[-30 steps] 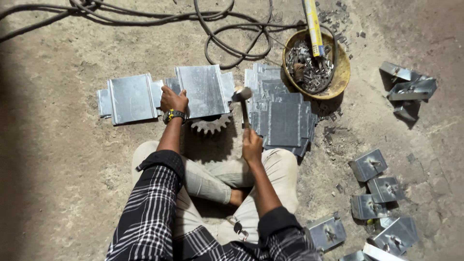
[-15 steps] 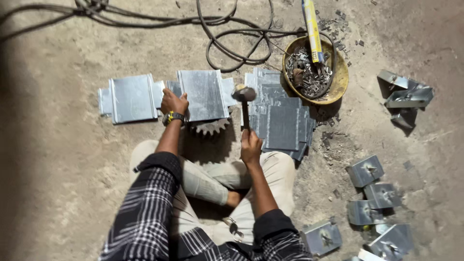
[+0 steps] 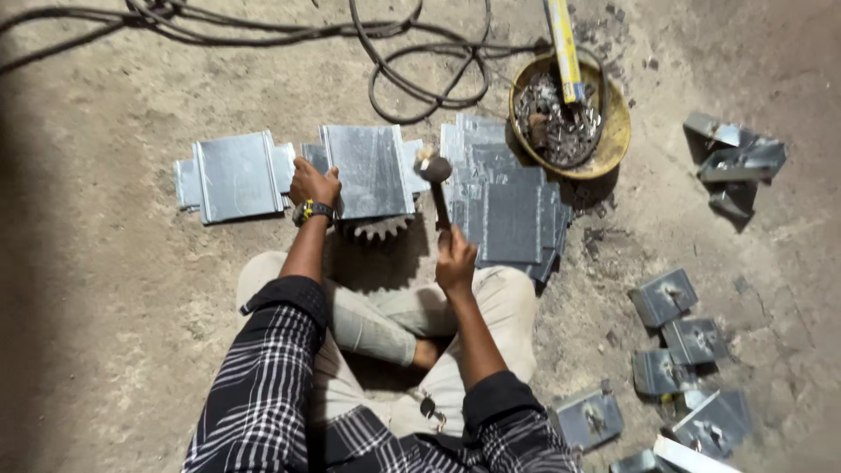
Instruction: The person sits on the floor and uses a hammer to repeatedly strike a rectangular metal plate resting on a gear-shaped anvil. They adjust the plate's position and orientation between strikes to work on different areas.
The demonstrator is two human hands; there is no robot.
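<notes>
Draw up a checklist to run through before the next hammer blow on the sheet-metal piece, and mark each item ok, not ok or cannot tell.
1. Hammer gripped: right hand closed round the handle's lower end. Ok.
2. Workpiece steadied: left hand on the left edge of the sheet-metal piece. Ok.
3. Support underneath: toothed gear wheel shows below the piece. Ok.
4. Left fingers away from the hammer head: they sit at the opposite edge. Ok.
5. Piece flat on the gear: cannot tell.
6. Cables clear of the swing: they lie beyond the piece. Ok.
</notes>
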